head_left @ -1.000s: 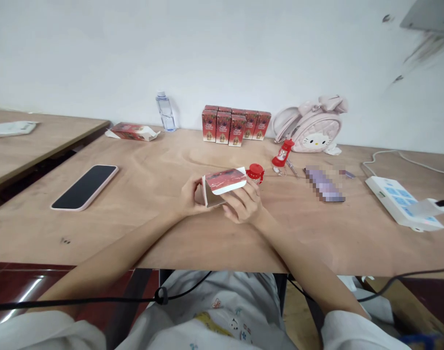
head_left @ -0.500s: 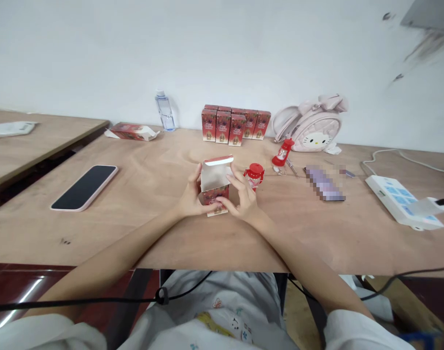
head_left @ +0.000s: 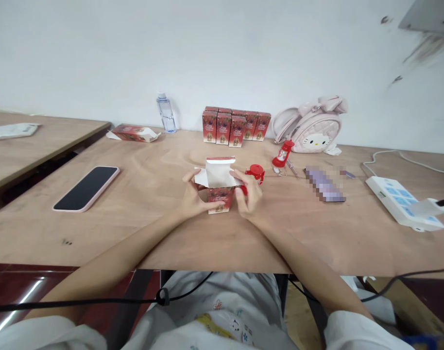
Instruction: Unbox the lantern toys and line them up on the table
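Note:
A small red printed carton (head_left: 220,197) stands upright before me, its white inner flaps spread at the top. My left hand (head_left: 196,198) is closed around its left side, thumb across the front face. On the other side, my right hand (head_left: 248,195) pinches the white right flap (head_left: 235,179) between fingers and thumb. Just behind my right hand stands a red toy lantern (head_left: 256,171), partly hidden by the fingers. A second red lantern (head_left: 283,154) leans farther back, with small metal pieces beside it.
Several closed red cartons (head_left: 222,129) stand by the wall, next to a water bottle (head_left: 166,114). An opened carton (head_left: 132,132) lies at back left, a phone (head_left: 86,188) at left. To the right are a pink bag (head_left: 316,129), a blurred phone-like item (head_left: 324,184) and a power strip (head_left: 402,201).
The carton's side flaps have been spread outward. My right thumb has left the front face, and the right hand has moved to the right flap.

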`<move>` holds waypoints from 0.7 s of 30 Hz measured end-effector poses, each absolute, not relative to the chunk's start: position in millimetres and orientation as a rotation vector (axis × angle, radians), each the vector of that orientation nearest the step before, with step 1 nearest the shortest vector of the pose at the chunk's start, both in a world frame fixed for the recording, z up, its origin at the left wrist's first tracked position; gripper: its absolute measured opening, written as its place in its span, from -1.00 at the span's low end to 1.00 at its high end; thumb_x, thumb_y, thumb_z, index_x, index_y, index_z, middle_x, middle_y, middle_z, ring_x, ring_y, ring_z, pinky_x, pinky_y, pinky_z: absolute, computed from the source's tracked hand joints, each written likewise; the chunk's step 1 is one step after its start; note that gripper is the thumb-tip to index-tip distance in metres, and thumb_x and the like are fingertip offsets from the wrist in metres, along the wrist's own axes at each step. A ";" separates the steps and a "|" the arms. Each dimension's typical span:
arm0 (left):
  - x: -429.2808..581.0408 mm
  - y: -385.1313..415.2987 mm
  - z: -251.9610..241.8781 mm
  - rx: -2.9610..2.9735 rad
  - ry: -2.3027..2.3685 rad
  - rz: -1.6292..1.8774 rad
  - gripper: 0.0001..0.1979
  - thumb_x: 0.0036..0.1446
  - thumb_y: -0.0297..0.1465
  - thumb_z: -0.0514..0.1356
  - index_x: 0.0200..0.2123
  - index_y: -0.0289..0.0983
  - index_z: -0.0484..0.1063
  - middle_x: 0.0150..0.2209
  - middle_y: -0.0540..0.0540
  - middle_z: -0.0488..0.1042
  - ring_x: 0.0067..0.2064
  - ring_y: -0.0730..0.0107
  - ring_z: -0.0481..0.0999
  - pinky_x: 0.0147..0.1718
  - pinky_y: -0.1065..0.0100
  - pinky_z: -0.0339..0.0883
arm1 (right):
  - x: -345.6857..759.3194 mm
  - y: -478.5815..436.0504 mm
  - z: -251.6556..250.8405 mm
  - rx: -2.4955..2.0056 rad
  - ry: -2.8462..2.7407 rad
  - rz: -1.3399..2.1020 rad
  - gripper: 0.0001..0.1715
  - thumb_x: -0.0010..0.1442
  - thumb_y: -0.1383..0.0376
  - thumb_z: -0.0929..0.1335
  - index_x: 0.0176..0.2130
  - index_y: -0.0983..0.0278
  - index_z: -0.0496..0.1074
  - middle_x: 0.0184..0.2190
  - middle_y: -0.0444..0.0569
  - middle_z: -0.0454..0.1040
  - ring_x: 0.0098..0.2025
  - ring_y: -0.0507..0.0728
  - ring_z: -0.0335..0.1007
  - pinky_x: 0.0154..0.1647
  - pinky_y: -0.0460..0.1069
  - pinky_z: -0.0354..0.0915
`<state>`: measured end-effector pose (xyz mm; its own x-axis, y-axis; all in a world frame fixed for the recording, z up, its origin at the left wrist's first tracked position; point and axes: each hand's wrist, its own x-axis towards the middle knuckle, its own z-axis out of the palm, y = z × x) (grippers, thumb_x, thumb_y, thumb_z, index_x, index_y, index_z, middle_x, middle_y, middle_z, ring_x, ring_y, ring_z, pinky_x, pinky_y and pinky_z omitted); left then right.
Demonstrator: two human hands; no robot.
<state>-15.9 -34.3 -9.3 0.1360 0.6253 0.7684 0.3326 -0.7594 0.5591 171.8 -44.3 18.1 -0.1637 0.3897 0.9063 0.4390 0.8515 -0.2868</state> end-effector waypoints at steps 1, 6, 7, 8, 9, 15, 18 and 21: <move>-16.3 -33.5 -10.7 2.162 0.954 1.667 -0.05 -0.18 -0.19 0.44 0.14 -0.15 -0.11 0.10 -0.23 0.08 0.00 0.21 0.38 -0.19 0.25 0.51 | 174.1 -42.9 17.4 -0.634 -1.720 -0.059 -0.56 0.29 0.29 0.15 0.14 0.16 0.20 -0.08 0.04 0.47 -0.03 0.20 0.41 -0.03 0.18 0.36; -17.7 -29.2 -13.8 2.067 0.957 1.628 -0.08 -0.20 -0.21 0.45 0.11 -0.11 -0.07 0.11 -0.22 0.05 0.03 0.13 0.36 -0.20 0.17 0.53 | 190.0 -27.1 17.4 -0.855 -1.525 -0.111 -0.57 0.24 0.28 0.19 0.11 0.16 0.15 0.05 0.13 0.32 0.16 0.29 0.23 0.14 0.34 0.18; -18.0 -28.2 -13.8 2.047 0.961 1.622 -0.09 -0.20 -0.23 0.44 0.10 -0.10 -0.07 0.11 -0.22 0.05 0.03 0.12 0.36 -0.20 0.15 0.54 | 193.6 -22.5 17.4 -0.929 -1.522 -0.091 -0.54 0.23 0.27 0.20 0.13 0.18 0.12 0.09 0.15 0.27 0.20 0.30 0.18 0.17 0.37 0.13; -18.5 -27.1 -13.5 2.029 0.972 1.617 -0.11 -0.20 -0.24 0.44 0.09 -0.08 -0.06 0.11 -0.20 0.06 0.02 0.13 0.38 -0.20 0.12 0.54 | 197.3 -17.7 16.8 -0.986 -1.527 -0.066 -0.50 0.22 0.25 0.21 0.14 0.19 0.10 0.12 0.17 0.24 0.22 0.31 0.15 0.20 0.39 0.08; -19.3 -25.7 -12.9 2.018 0.986 1.620 -0.11 -0.21 -0.24 0.44 0.08 -0.06 -0.06 0.10 -0.19 0.07 0.00 0.15 0.39 -0.19 0.09 0.53 | 201.1 -12.7 15.5 -1.023 -1.543 -0.033 -0.47 0.20 0.24 0.23 0.15 0.20 0.09 0.14 0.18 0.21 0.23 0.31 0.14 0.21 0.39 0.06; -26.8 -14.9 -7.8 1.997 1.067 1.690 -0.11 -0.23 -0.28 0.45 0.05 0.01 -0.08 0.04 -0.10 0.10 -0.02 0.23 0.37 -0.20 0.02 0.53 | 223.8 12.8 -0.8 -1.000 -1.729 0.387 -0.38 0.13 0.13 0.33 0.13 0.23 0.16 0.01 0.11 0.39 0.04 0.22 0.36 0.11 0.22 0.28; -28.2 -13.3 -9.1 2.024 1.064 1.687 -0.11 -0.23 -0.29 0.45 0.06 0.03 -0.07 0.04 -0.09 0.08 -0.02 0.22 0.38 -0.18 0.02 0.53 | 230.9 19.0 -5.1 -1.001 -1.756 0.556 -0.40 0.11 0.04 0.35 0.07 0.23 0.23 -0.05 0.08 0.44 -0.01 0.23 0.40 0.06 0.22 0.31; -27.3 -14.5 -11.4 2.108 1.087 1.713 -0.09 -0.26 -0.27 0.46 0.07 0.01 -0.04 0.05 -0.10 0.09 0.00 0.17 0.38 -0.21 0.06 0.54 | 231.9 21.2 -7.4 -1.054 -1.759 0.608 -0.44 0.09 -0.02 0.35 -0.01 0.23 0.31 -0.09 0.09 0.48 -0.04 0.26 0.42 0.03 0.25 0.33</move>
